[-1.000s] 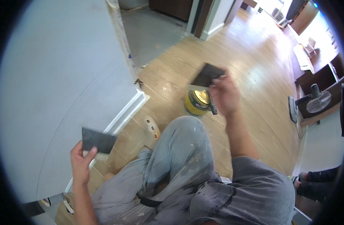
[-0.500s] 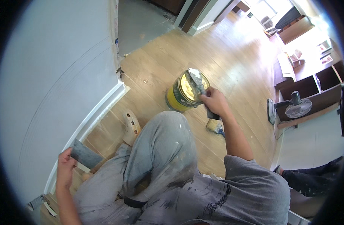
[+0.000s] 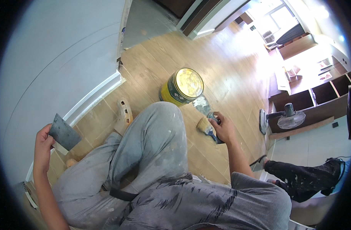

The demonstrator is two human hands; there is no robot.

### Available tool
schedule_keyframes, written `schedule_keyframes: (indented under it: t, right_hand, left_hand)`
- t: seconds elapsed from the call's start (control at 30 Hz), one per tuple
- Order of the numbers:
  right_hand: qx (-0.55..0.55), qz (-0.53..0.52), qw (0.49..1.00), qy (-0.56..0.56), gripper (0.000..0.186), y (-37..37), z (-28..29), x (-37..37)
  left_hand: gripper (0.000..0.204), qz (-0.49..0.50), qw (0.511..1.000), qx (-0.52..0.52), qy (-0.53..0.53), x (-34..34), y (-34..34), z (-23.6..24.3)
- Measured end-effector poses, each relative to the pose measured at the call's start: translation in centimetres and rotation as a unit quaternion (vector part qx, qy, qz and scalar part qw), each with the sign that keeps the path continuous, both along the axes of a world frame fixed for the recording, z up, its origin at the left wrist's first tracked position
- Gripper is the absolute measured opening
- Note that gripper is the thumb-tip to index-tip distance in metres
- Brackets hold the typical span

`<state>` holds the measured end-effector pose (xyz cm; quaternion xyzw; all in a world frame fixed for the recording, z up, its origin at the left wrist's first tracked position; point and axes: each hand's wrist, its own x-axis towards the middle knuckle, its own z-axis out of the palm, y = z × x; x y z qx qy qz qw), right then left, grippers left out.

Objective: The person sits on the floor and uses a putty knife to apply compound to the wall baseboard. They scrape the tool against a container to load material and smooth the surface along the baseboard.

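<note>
My left hand (image 3: 42, 145) is closed on a dark grey flat scraper blade (image 3: 65, 132) with a pale strip along one edge, beside the wall's white baseboard. My right hand (image 3: 224, 128) grips a putty knife (image 3: 201, 104), its broad blade partly coated with white filler. That blade points toward a yellow and dark green tin (image 3: 173, 90) but lies off its lid. The lid (image 3: 189, 82) is smeared yellow and white. Below the knife, a paintbrush (image 3: 203, 125) with tan bristles and a blue handle rests on the floor, partly hidden behind my right hand.
My bent knee (image 3: 166, 122) rises just in front of the tin. A pale wall (image 3: 64, 50) with white baseboard (image 3: 93, 96) runs along the left. At right stand a fan (image 3: 290, 116) and brown shelving (image 3: 330, 92). Another person's paint-spotted dark trousers (image 3: 302, 176) show at lower right.
My right hand has drawn the putty knife down from over the tin's lid to beside the tin. My left hand has raised the scraper blade slightly. The view has shifted somewhat.
</note>
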<state>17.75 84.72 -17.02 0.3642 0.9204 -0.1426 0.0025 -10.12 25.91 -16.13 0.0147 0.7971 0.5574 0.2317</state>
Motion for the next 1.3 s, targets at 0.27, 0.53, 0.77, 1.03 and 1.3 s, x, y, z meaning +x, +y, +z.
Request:
schedule_keyframes:
  t: [0.27, 0.53, 0.77, 1.03, 1.3]
  right_hand:
    - [-0.145, 0.001, 0.989, -0.026, 0.046, -0.9, 1.7, -0.6]
    - [-0.103, 0.056, 0.993, -0.031, 0.047, -0.5, 1.8, -0.5]
    - [-0.138, 0.031, 0.989, -0.044, 0.048, 0.2, 1.4, -0.8]
    - [-0.175, 0.011, 0.984, 0.027, 0.041, -0.5, -8.1, -0.2]
    - [-0.292, -0.004, 0.934, 0.205, 0.032, -4.3, -14.5, -2.4]
  left_hand:
    - [0.049, 0.024, 0.999, 0.038, 0.025, 1.0, 0.2, 1.5]
    - [0.048, 0.014, 0.998, 0.054, 0.026, 1.0, 0.3, 1.3]
    - [0.047, 0.023, 0.999, 0.025, 0.028, 0.9, 0.3, 1.2]
    - [0.046, 0.008, 0.999, 0.035, 0.026, 0.8, 0.4, 1.1]
    - [0.042, -0.003, 0.999, 0.047, 0.011, 0.8, 0.3, 1.1]
